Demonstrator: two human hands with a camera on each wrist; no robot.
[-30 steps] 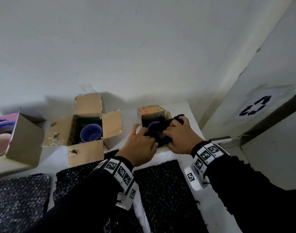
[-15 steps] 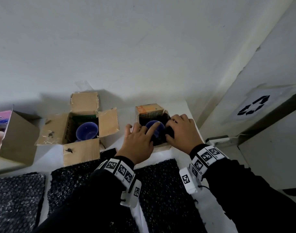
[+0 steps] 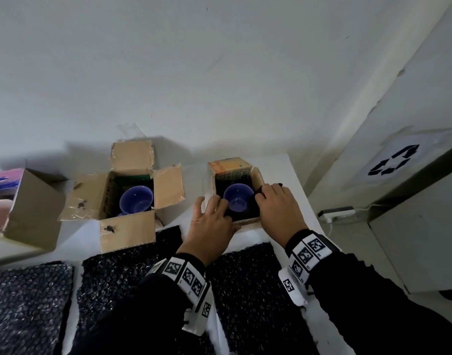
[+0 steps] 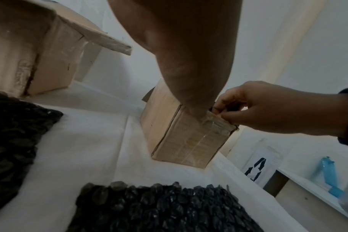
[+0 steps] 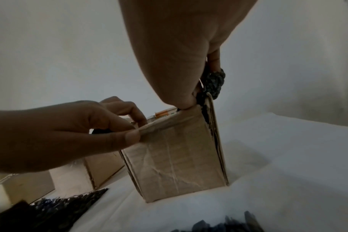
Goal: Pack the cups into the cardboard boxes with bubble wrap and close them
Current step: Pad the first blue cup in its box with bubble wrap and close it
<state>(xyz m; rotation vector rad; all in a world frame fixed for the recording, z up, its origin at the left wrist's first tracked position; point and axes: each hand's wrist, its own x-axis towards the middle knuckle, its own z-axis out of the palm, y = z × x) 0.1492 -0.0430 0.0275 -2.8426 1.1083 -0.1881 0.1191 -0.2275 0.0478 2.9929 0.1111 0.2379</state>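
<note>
From the head view, a blue cup [image 3: 237, 200] sits inside the small cardboard box [image 3: 248, 223] on the table [image 3: 253, 234], black bubble wrap [image 3: 256, 204] lining it, with the left hand [image 3: 211, 224] and right hand [image 3: 278, 208] at its near rim. In the left wrist view, the left hand's fingers [image 4: 191, 100] reach down into that box's near corner. In the right wrist view, the right hand's fingers [image 5: 187, 100] pinch bubble wrap at the box's rim, while the left hand's thumb and fingers pinch the near wall's top edge.

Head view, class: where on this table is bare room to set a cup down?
A bare strip lies between the large open box and the small box. Another runs right of the small box to the table edge. The near side is crowded with bubble wrap sheets.
</note>
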